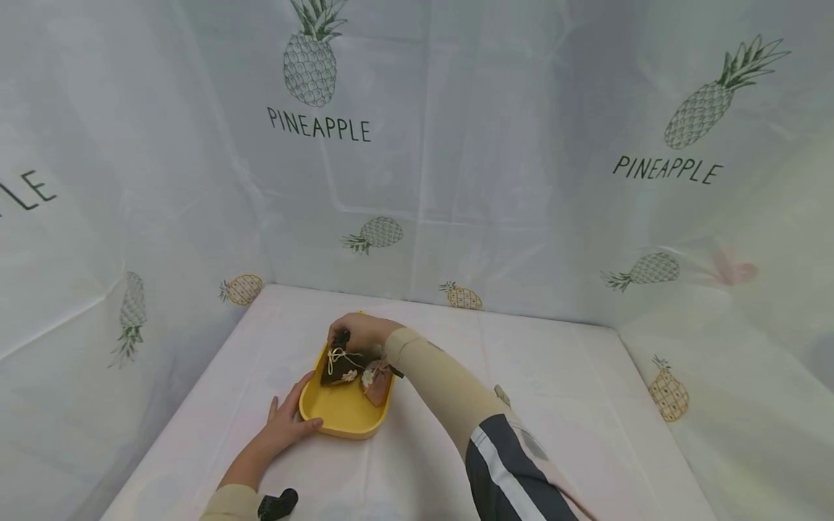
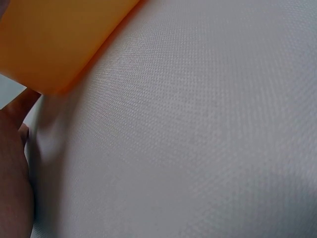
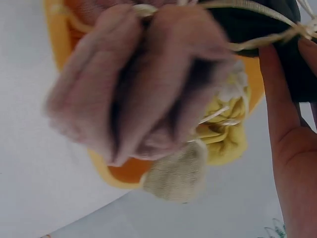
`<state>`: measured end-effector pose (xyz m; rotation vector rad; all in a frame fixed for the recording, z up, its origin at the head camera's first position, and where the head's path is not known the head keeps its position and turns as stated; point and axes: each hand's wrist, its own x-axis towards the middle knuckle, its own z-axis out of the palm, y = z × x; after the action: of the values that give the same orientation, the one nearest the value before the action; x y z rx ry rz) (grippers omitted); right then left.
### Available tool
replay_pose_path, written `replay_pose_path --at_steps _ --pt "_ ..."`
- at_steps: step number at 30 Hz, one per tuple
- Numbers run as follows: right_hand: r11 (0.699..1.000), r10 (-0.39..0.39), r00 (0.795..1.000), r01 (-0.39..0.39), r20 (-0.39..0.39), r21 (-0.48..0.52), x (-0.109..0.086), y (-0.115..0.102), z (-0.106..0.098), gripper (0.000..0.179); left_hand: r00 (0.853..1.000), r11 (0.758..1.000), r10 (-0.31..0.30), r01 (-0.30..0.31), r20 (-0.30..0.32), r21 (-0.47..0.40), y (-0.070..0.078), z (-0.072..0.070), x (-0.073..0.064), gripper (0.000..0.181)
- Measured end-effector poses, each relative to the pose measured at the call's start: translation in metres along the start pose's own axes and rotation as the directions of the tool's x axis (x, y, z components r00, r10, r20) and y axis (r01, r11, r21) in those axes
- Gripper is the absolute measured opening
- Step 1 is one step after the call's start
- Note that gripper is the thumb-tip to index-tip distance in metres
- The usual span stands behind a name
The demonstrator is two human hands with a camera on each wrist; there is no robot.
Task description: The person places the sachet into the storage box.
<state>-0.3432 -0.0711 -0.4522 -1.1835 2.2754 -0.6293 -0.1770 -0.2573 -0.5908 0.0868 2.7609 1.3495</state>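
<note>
A yellow tray [image 1: 342,416] with rounded corners holds several small drawstring pouches. My right hand [image 1: 365,331] reaches over its far end and pinches the gathered top of a dark pouch [image 1: 339,370] tied with a pale cord. Beside that lies a dusty pink pouch [image 1: 376,385], large and blurred in the right wrist view. A yellow pouch [image 3: 225,141] and a beige pouch [image 3: 176,173] also show there, at the tray's end. My left hand [image 1: 283,425] rests against the near left corner, fingers spread along the tray's outside and thumb at its front wall.
A white cloth [image 1: 554,434] covers the table. Pale curtains [image 1: 482,181] printed with pineapples hang at the back and both sides. A small greenish thing [image 1: 502,395] shows just beyond the right sleeve [image 1: 456,387].
</note>
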Motion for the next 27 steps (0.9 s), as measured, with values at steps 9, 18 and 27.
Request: replay_pose_path --at_steps 9,18,27 --pt "0.998 0.051 0.999 -0.05 0.005 -0.023 -0.013 0.005 -0.004 0.045 1.0 1.0 0.021 -0.021 0.003 -0.007 0.002 0.004 -0.001 0.097" --pt "0.996 0.079 0.997 -0.078 0.012 -0.034 -0.044 0.007 -0.019 0.047 1.0 1.0 0.012 -0.012 0.02 -0.004 0.006 0.001 -0.003 0.095" --pt "0.997 0.024 0.999 -0.022 0.031 -0.068 -0.08 0.026 -0.028 0.047 1.0 1.0 -0.005 0.005 0.02 0.013 0.007 -0.004 -0.001 0.096"
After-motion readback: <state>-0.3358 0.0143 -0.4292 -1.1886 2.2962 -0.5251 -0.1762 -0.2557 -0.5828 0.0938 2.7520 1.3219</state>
